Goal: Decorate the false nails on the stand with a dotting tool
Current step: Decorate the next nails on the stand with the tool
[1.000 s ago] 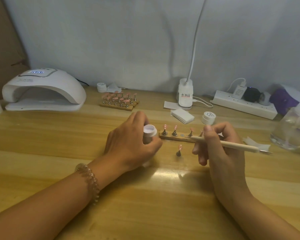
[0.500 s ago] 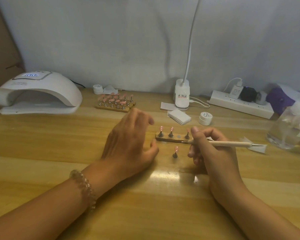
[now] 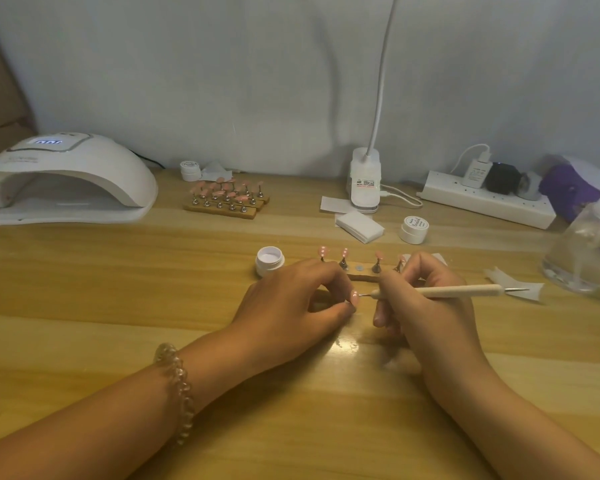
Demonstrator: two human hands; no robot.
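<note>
Head view: I see the left hand (image 3: 291, 301), its grip pinching one false nail (image 3: 354, 296) just in front of the stand (image 3: 361, 276) on the counter (image 3: 118, 306).
Right grip: the right hand (image 3: 426, 301) pinches the dotting tool (image 3: 458, 291) pen-style, tip at that nail.
Doing it well: I'd brace both wrists on the counter, touch lightly, lift straight off.
Risk: pressing hard would likely smear the dot.

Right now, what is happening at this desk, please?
A person is decorating false nails. The left hand pinches one pink false nail in front of the wooden stand, and the right hand holds the dotting tool with its tip right at that nail. Four other nails stand on the stand, with one spot empty. An open white pot sits left of it.
</note>
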